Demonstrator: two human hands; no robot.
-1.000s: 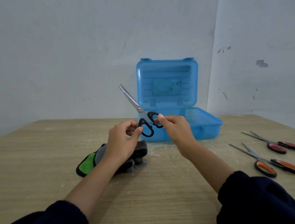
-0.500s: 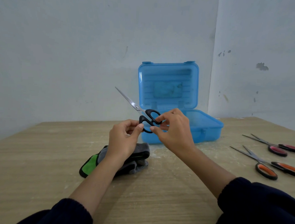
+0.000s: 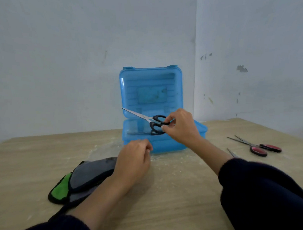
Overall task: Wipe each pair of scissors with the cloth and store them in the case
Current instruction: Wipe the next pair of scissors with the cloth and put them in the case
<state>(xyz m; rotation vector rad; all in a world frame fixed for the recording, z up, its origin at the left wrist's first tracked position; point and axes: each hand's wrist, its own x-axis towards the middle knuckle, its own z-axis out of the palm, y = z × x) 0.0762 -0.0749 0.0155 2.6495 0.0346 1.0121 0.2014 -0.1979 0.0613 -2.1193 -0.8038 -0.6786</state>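
My right hand point(image 3: 180, 127) pinches the black handles of a pair of scissors point(image 3: 154, 121) and holds them just above the open blue case point(image 3: 163, 143), blades pointing left. The case's lid point(image 3: 151, 90) stands upright against the wall. My left hand point(image 3: 134, 162) hovers low in front of the case, fingers loosely curled, holding nothing. The grey and green cloth point(image 3: 82, 181) lies on the table under my left forearm. Red-handled scissors point(image 3: 257, 147) lie at the right. A blade tip of another pair point(image 3: 232, 153) shows behind my right sleeve.
The wooden table point(image 3: 178, 194) meets pale walls at the back and right. My dark right sleeve point(image 3: 265, 198) covers the table's right front part. Pale dust lies on the wood around the case.
My left hand let go of the black scissors and dropped toward the cloth. My right hand carried the scissors right and over the open case, blades tipping flatter.
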